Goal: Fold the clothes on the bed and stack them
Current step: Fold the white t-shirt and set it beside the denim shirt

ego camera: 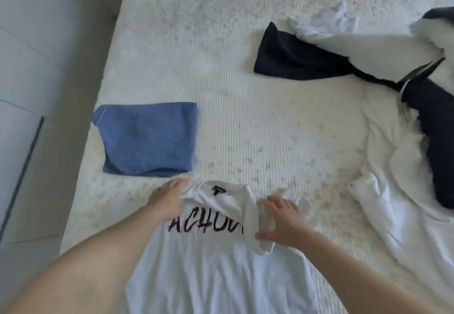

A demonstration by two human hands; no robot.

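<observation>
White T-shirt (216, 264) lies face up at the near edge of the bed (245, 117), collar pointing away from the person, dark lettering across the chest partly covered. A small black label shows inside the neckline. The sleeve on the person's right side is turned inward over the chest and hides the end of the lettering.

Left hand (169, 199) rests on the shirt's left shoulder beside the collar, fingers extended and flat; grip wide, holding nothing. Right hand (282, 218) lies on the turned-in sleeve and shoulder, fingers spread and fairly straight, thumb out toward the sleeve hem; grip wide, pressing the cloth rather than pinching it. Both forearms are bare.

Blue garment (147, 139), folded into a rough square, lies flat on the bed just beyond the left hand, near the bed's left edge, apart from the T-shirt.

Unfolded items occupy the right side of the bed: a dark navy garment (294, 58) spread out and running toward the right border, white clothing (326, 31) crumpled against and partly over it, and a further white garment (398, 191) lying loose toward the right edge. The bed cover is pale, ribbed and speckled. Light-coloured floor (36, 92) shows along the left.
</observation>
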